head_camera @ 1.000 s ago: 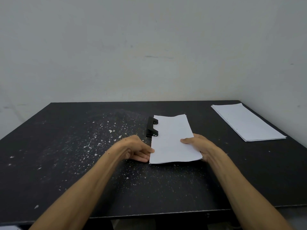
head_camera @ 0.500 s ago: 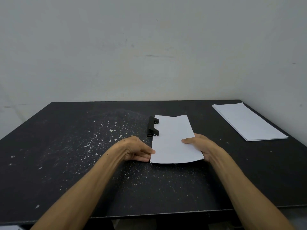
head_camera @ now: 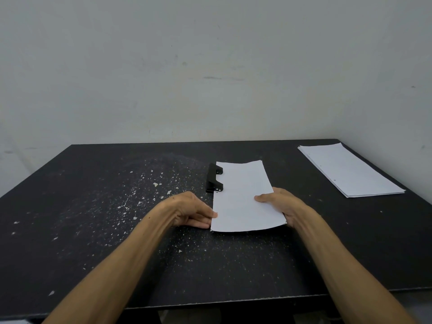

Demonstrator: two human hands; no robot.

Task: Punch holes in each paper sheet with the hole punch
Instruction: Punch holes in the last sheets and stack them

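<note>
While the sheet (head_camera: 243, 195) lies flat at the middle of the table (head_camera: 93, 230), its long axis runs away from me, slightly tilted to the left at the far end. Its left edge sits in the mouth of the hole punch (head_camera: 214, 178), which is at the far left part of the sheet, ahead of my left hand (head_camera: 194, 212) and just beside it. My left fingers pinch the near left edge of the sheet, thumb on top. My right hand (head_camera: 282, 205) grips the right edge, thumb over the paper, other fingers under it, I think, but they are hidden. So the punch is nearer to the left hand, and the right hand is across the sheet from it. I judge the paper must go a bit more to the left, w/ both hands, before pressing. Far right on the table lies the stack of sheets (head_camera: 350, 169), w/ small holes along its left edge, well apart from my hands. White paper bits are scattered at the left side.
</note>
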